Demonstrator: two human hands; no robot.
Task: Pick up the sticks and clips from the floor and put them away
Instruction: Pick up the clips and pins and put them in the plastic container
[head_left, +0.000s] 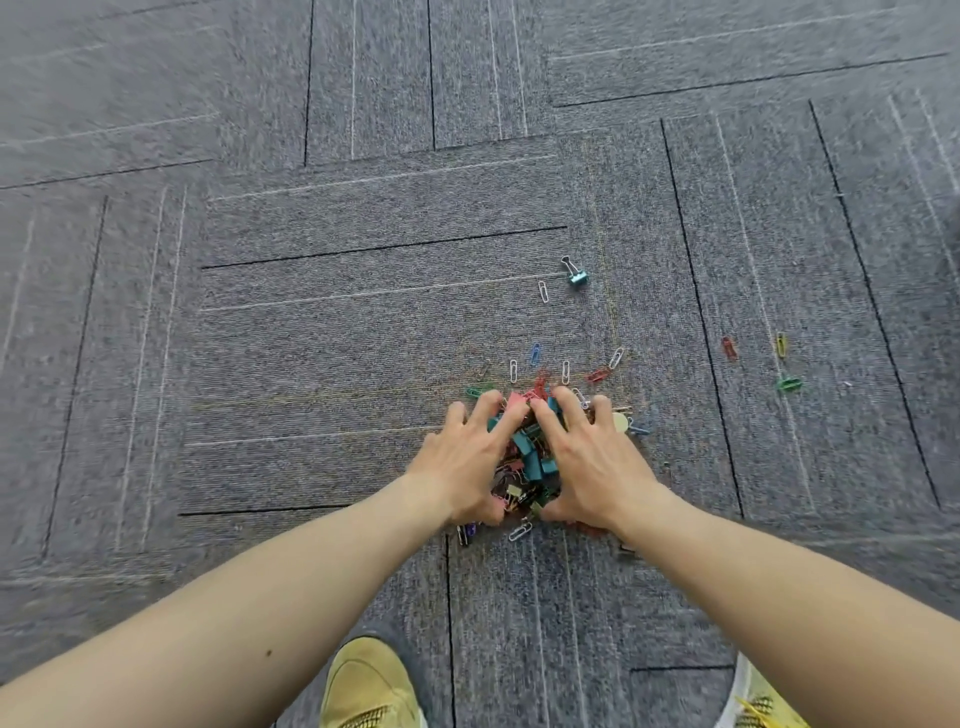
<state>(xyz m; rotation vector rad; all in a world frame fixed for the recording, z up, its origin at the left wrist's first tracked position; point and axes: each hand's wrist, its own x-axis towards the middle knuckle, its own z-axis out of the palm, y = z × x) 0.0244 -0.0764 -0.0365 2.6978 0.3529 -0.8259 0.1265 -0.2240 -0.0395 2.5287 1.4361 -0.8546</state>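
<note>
A heap of coloured binder clips and paper clips (530, 457) lies on the grey carpet at the centre. My left hand (467, 462) cups the heap from the left, fingers curled over it. My right hand (592, 462) cups it from the right the same way, fingertips meeting the left hand's at the far side. Loose paper clips (565, 371) are scattered just beyond the fingers. A teal binder clip (575, 275) and a white paper clip (543, 291) lie farther out. No sticks are in view.
Three stray paper clips lie to the right: red (729, 347), yellow (781, 344) and green (788, 383). My yellow shoes (363, 686) stand at the bottom edge. Grey carpet tiles (311, 338) spread all round.
</note>
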